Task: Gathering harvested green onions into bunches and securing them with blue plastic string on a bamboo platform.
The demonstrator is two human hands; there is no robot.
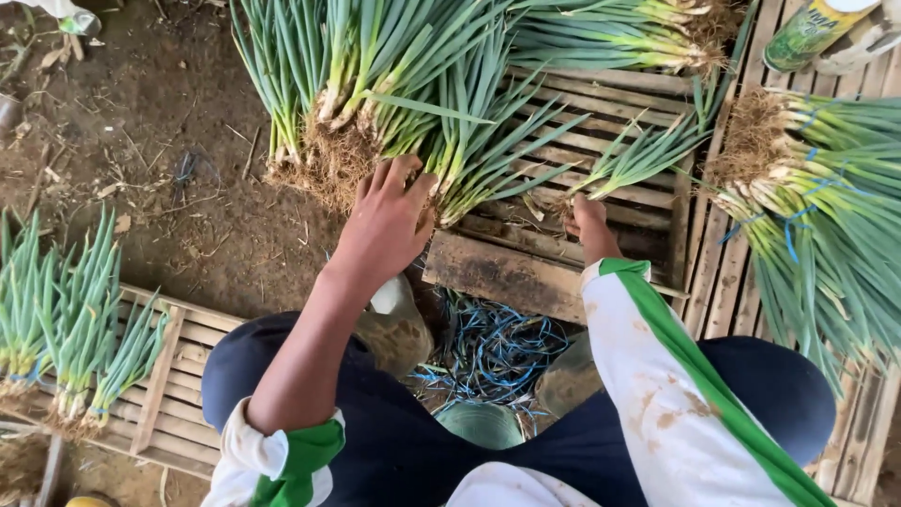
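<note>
While a small bunch of green spring onions with pale stems and muddy roots lies on a slatted wooden crate at about nine o'clock, the main work sits higher in the view. At eleven to twelve o'clock a large loose heap of long green spring onions fans upward, its leaves bright and tubular, its white lower stems ending in a tangled brown mat of soil-caked roots. The left hand rests on that root end, fingers spread and curled over the stems, pressing rather than clamped tight. Below it, near six o'clock, a tangle of thin blue plastic ties lies on the ground between two muddy rubber boots.

At about one o'clock the right hand is closed on the rooty base of a slim handful of green spring onions, whose leaves point toward two o'clock across a weathered grey wooden pallet. The two hands are apart, each on its own stems.

At three o'clock, tied bundles of green spring onions bound with blue string lie on pale wooden slats, roots toward the pallet. A green and yellow can lies at one o'clock, near the top edge.
</note>
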